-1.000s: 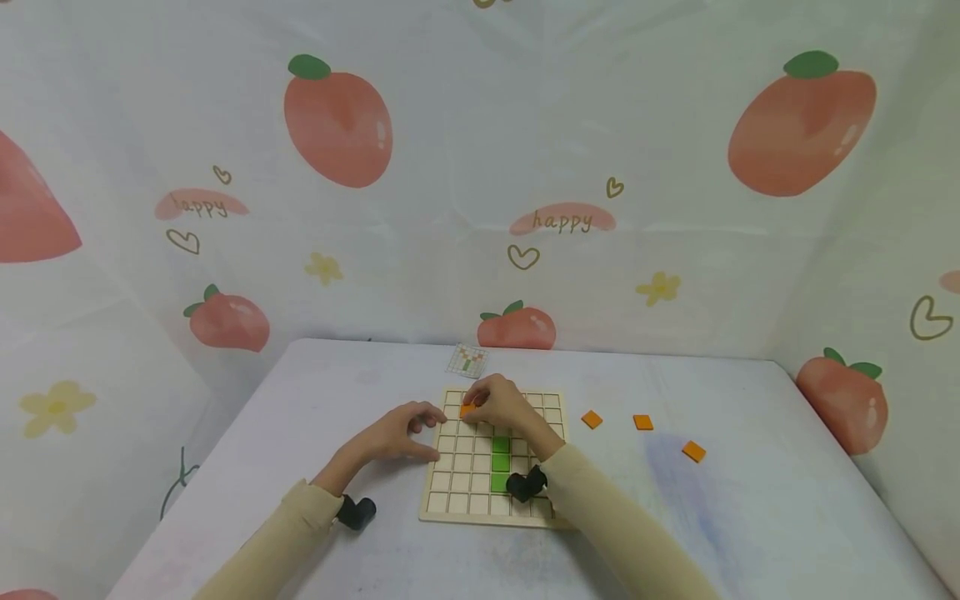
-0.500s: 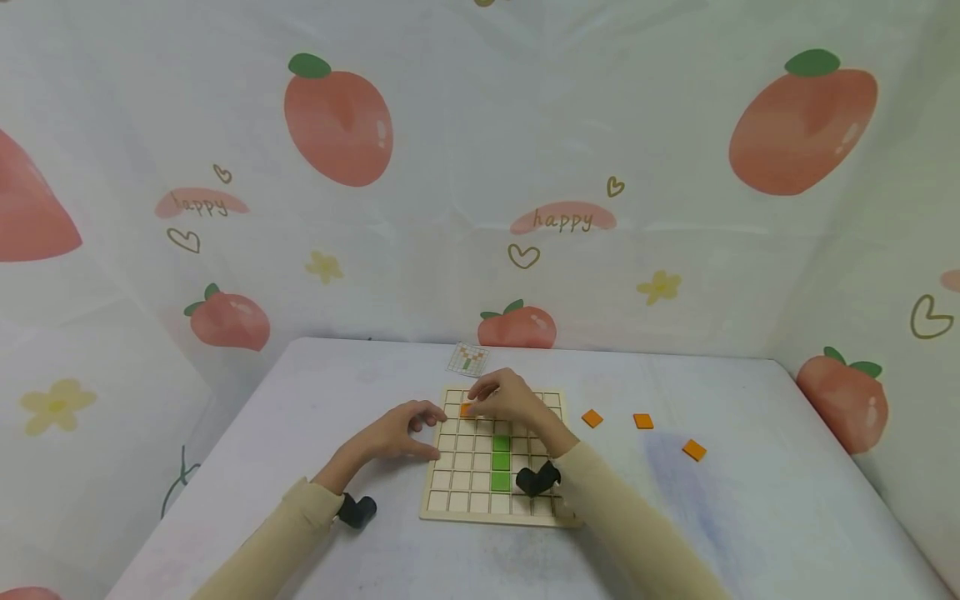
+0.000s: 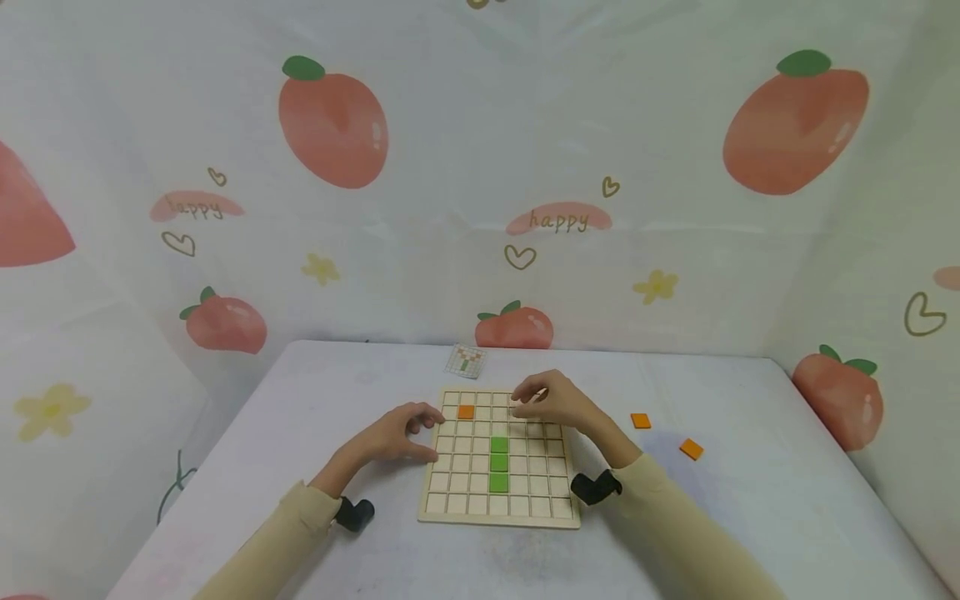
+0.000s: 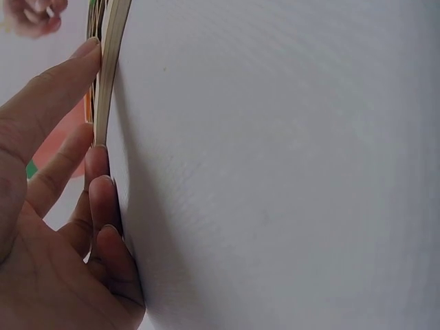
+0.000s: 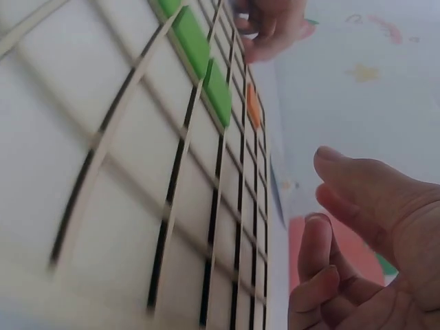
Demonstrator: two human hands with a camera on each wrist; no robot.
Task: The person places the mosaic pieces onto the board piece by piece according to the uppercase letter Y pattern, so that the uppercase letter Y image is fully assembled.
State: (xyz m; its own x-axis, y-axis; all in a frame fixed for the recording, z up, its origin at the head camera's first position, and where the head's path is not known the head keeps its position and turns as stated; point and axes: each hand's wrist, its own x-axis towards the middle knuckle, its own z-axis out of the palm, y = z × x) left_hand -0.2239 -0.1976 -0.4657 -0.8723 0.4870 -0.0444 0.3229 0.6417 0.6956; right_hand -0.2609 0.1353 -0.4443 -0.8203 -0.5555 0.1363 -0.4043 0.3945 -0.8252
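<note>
A pale wooden grid board (image 3: 457, 504) lies flat on the table. Three green square tiles (image 3: 498, 463) form a column in its cells, and one orange tile (image 3: 466, 412) sits in a cell near its upper left corner. My left hand (image 3: 392, 435) is at the board's left side; in the left wrist view its fingertips touch the board's edge (image 4: 108, 75). Above the board's upper right part hovers my right hand (image 3: 561, 403), its fingers loosely bent with nothing between them. In the right wrist view the right hand (image 5: 385, 234) is apart from the board.
Two loose orange tiles, a nearer one (image 3: 692, 449) and a farther one (image 3: 641, 421), lie right of the board. Behind the board is a small card with a coloured grid pattern (image 3: 467, 361). A fruit-printed cloth (image 3: 420, 275) hangs behind the table (image 3: 360, 550).
My right hand has let go of the orange tile, which stays in its cell, and has moved right across the board. A loose orange tile is now hidden behind it. The left hand has stayed put.
</note>
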